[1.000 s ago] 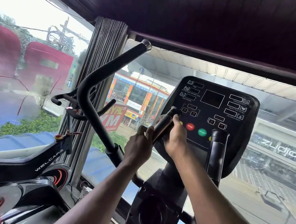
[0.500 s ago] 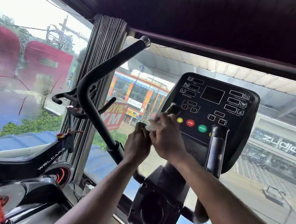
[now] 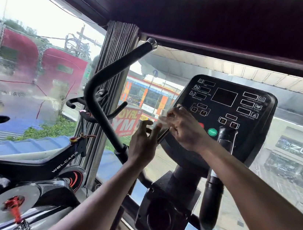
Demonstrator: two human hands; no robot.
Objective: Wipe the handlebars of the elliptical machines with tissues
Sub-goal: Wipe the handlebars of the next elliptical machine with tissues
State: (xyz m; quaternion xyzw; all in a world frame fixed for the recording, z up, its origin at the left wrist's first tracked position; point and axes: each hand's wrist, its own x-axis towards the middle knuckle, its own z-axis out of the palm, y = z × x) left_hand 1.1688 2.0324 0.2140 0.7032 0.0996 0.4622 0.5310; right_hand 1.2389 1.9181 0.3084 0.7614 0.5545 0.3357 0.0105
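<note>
My right grip (image 3: 183, 129) pinches one blurred tissue (image 3: 162, 121) at the short handlebar (image 3: 163, 134) below one console (image 3: 224, 113), left grip (image 3: 143, 142) spread beside it; one long handlebar (image 3: 107, 93), one bike (image 3: 24, 165), windows (image 3: 26, 79).

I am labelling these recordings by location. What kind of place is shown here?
Most likely a gym by a street-facing window. An elliptical machine's console and long handlebar fill the view, and a spin bike stands to the left.
</note>
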